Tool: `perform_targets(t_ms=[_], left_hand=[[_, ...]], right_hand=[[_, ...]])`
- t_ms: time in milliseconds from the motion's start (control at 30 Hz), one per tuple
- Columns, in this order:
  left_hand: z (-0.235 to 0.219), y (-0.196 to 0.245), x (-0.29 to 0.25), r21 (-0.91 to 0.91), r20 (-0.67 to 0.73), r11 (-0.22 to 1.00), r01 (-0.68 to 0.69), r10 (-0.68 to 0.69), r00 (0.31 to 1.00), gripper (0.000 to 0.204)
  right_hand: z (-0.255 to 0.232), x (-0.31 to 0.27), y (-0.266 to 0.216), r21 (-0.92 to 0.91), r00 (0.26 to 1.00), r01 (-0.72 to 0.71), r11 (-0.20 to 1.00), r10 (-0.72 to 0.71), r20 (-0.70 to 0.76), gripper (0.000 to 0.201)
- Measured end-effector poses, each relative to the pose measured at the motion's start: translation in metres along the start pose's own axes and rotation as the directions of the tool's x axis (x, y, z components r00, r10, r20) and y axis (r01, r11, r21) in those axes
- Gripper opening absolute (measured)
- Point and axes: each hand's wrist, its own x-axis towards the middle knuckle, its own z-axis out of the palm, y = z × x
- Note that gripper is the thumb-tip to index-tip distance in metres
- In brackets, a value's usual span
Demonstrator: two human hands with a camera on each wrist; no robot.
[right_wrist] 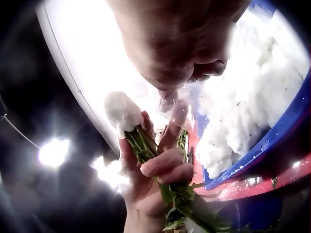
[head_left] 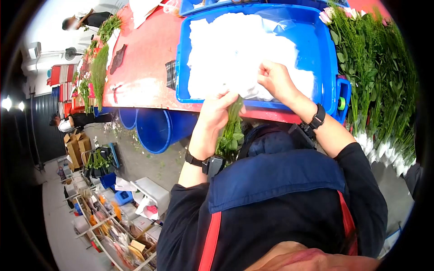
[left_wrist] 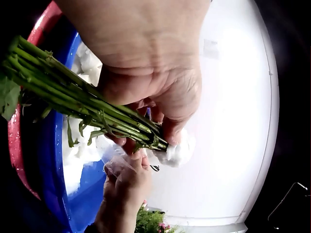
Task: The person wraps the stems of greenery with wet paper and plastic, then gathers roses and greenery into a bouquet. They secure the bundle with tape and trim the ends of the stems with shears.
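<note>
My left hand [head_left: 214, 110] grips a bunch of cut green stems [left_wrist: 92, 99] close to their ends. White wet cotton [right_wrist: 121, 111] wraps the stem ends, with the left fingers right beside it. Leaves on the bunch [head_left: 231, 135] hang below the hand, at the table's front edge. My right hand [head_left: 278, 81] is over the blue tray, its fingers curled; in the left wrist view it pinches a piece of clear plastic film [left_wrist: 116, 162] just beside the cotton-covered ends. More white cotton [head_left: 235, 49] lies heaped in the blue tray [head_left: 316, 27].
Long flower bunches [head_left: 370, 77] with white-wrapped ends lie to the right of the tray. The red table [head_left: 144, 67] stretches left, with a checked cloth [head_left: 171, 74] beside the tray. Blue buckets [head_left: 156, 128] stand below its edge. Two people are farther off at the left.
</note>
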Motion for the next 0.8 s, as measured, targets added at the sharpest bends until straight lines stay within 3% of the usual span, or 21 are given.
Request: perform_targets(t_ms=[67, 100, 167, 267, 300, 400, 533, 567, 667, 733, 800], left_hand=[[0.012, -0.002, 0.001, 0.025, 0.033, 0.998, 0.057, -0.058, 0.998, 0.028], [0.015, -0.006, 0.003, 0.036, 0.041, 0.994, 0.101, -0.103, 0.994, 0.025], [0.022, -0.01, 0.005, 0.098, -0.051, 0.992, 0.076, -0.071, 0.996, 0.023], [0.029, -0.008, 0.004, 0.178, -0.106, 0.982, 0.057, -0.038, 0.994, 0.017], [0.026, -0.007, 0.003, 0.21, -0.12, 0.976, 0.056, -0.031, 0.992, 0.016], [0.024, -0.004, 0.0, 0.376, -0.182, 0.927, 0.007, 0.066, 0.981, 0.013], [0.024, -0.002, -0.014, 0.49, -0.232, 0.864, -0.119, 0.26, 0.937, 0.01], [0.023, 0.002, -0.019, 0.463, -0.232, 0.875, -0.142, 0.274, 0.933, 0.01], [0.009, 0.005, -0.037, 0.378, -0.275, 0.911, -0.162, 0.277, 0.921, 0.01], [-0.003, 0.001, -0.045, 0.437, -0.232, 0.863, -0.255, 0.382, 0.895, 0.01], [-0.015, -0.003, -0.057, 0.471, -0.233, 0.85, -0.236, 0.378, 0.896, 0.009]], right_hand=[[0.008, 0.003, 0.012, 0.126, 0.997, 0.058, 0.99, -0.063, 0.033, 0.022], [0.004, 0.005, 0.01, 0.341, 0.986, -0.14, 0.93, 0.101, 0.131, 0.02], [-0.01, 0.008, 0.004, 0.631, 0.857, -0.513, 0.582, 0.317, 0.406, 0.015], [-0.027, 0.0, -0.008, 0.785, 0.883, -0.469, 0.405, 0.223, 0.413, 0.018], [-0.034, -0.002, -0.007, 0.781, 0.885, -0.465, 0.417, 0.219, 0.41, 0.028], [-0.053, -0.008, -0.018, 0.723, 0.911, -0.395, 0.567, 0.138, 0.389, 0.03], [-0.044, -0.007, -0.045, 0.426, 0.953, -0.214, 0.879, 0.092, 0.289, 0.031], [-0.041, -0.007, -0.053, 0.371, 0.953, -0.195, 0.908, 0.087, 0.291, 0.028], [-0.039, -0.011, -0.068, 0.159, 0.872, -0.217, 0.963, 0.118, 0.476, 0.026], [-0.029, -0.02, -0.084, 0.133, 0.8, -0.291, 0.947, 0.165, 0.577, 0.025], [-0.009, -0.026, -0.084, 0.205, 0.858, -0.296, 0.933, 0.166, 0.486, 0.026]])
